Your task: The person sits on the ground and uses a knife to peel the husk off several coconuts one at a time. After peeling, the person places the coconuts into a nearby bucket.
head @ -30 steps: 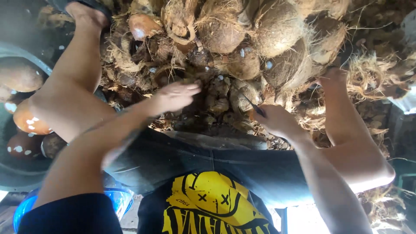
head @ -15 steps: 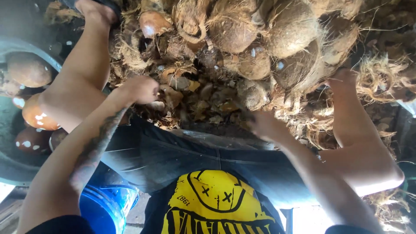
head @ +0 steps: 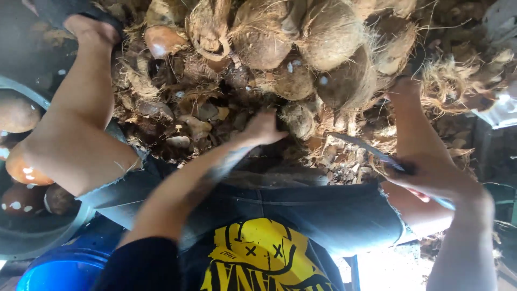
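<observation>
Left hand (head: pixel 264 129) has moved in from the side, fingers loose and empty over the brown husk scraps (head: pixel 188 124). Right hand (head: pixel 431 175) grips a long dark-bladed knife (head: pixel 371 152).

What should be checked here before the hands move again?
1. Right hand grips the knife: ok, fingers closed round the handle.
2. Blade clear of the left hand: ok, a gap shows between them.
3. Left hand has a coconut in hand: not ok, it reaches open toward the husk pile, holding nothing.
4. Legs clear of the blade: cannot tell, the right leg runs just behind the knife.
5. Peeled coconuts contained in the basin: ok, they sit inside it at the left.
</observation>
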